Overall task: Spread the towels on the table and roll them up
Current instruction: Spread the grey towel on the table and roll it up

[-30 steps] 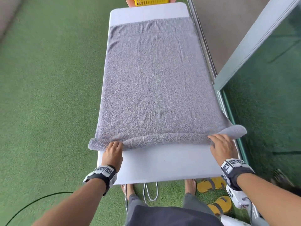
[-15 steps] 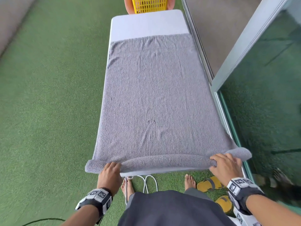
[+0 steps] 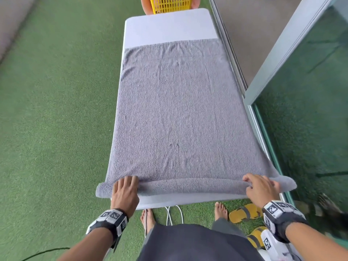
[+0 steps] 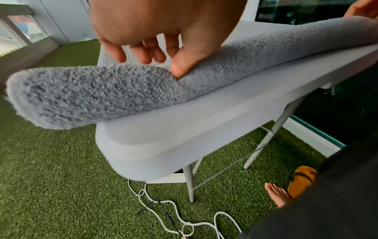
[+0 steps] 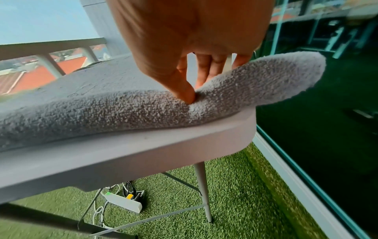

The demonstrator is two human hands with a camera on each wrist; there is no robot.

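The towel (image 3: 177, 113) is plain grey with a looped pile, and the table (image 3: 169, 29) under it is pale grey-white. The basket (image 3: 170, 3) is yellow with a slotted grid. The turf (image 3: 56, 110) is green. The sandals (image 3: 244, 213) are yellow with grey straps. The wristbands (image 3: 110, 221) are black, carrying white blocks printed with black square markers.

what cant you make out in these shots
- Yellow basket: cut off by the head view's top edge; contents unseen.
- Towel roll's inside: hidden by its own outer layer, turns uncountable.
- Left hand fingertips: behind the roll in the left wrist view.
- Right hand fingertips: behind the roll in the right wrist view.
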